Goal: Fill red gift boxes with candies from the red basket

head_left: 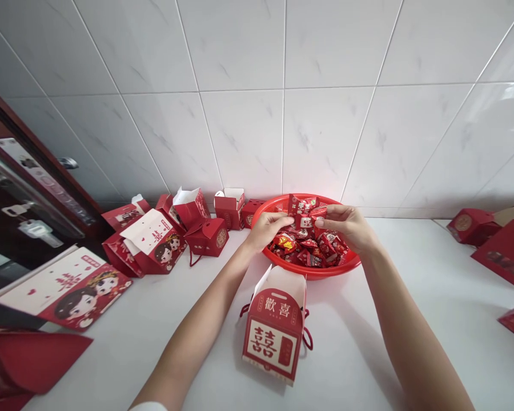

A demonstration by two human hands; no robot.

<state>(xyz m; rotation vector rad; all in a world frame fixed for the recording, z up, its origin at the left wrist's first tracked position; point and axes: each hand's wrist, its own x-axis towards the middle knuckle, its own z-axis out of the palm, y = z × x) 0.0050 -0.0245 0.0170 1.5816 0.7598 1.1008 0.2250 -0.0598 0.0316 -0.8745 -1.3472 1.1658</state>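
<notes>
Over a red plastic basket (pixel 263 251) full of wrapped candies (pixel 310 251), both my hands are raised close together. My left hand (pixel 269 227) is closed, its thumb and fingers pinching a red candy packet (pixel 302 210) with printed characters. Across from it, my right hand (pixel 346 225) pinches a small red wrapped candy (pixel 319 212) that overlaps the packet's right side. In front of the basket stands a red and cream candy box (pixel 274 331) with its top open and dark red cord handles at its sides.
Several red gift boxes (pixel 208 237) stand at the left, with larger cartoon-printed bags (pixel 81 291) nearer. More red boxes (pixel 505 251) sit at the far right. A white tiled wall (pixel 240 142) rises behind; a dark cabinet with keys (pixel 38 231) borders the left.
</notes>
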